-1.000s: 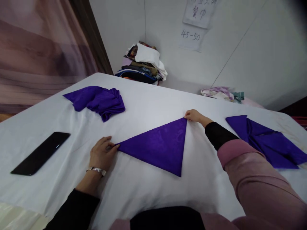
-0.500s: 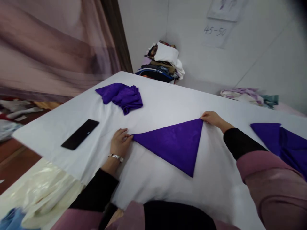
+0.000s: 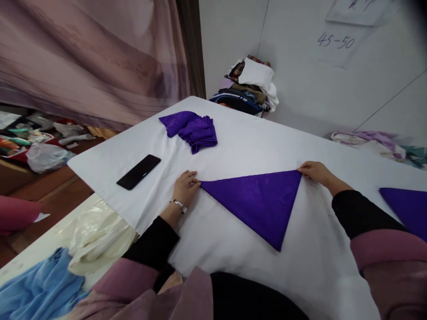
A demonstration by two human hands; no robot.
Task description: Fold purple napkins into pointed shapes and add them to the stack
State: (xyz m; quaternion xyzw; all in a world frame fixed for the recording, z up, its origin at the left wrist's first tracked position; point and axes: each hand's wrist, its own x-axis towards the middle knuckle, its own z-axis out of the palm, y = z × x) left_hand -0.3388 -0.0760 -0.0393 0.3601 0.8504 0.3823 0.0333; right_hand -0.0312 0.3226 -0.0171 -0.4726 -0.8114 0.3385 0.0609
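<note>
Purple cloth (image 3: 262, 200), a smooth, faintly sheened triangle, lies on the creased white tablecloth (image 3: 253, 144). The left hand (image 3: 186, 190) pinches its pointed left tip, while the right hand (image 3: 314, 172) narrowly grips the upper right corner.

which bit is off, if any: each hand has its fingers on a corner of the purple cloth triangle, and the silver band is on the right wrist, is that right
Not quite: the head view shows the silver band on the left wrist. The rest stands: left hand and right hand each have fingers on a corner of the purple cloth triangle.
</note>
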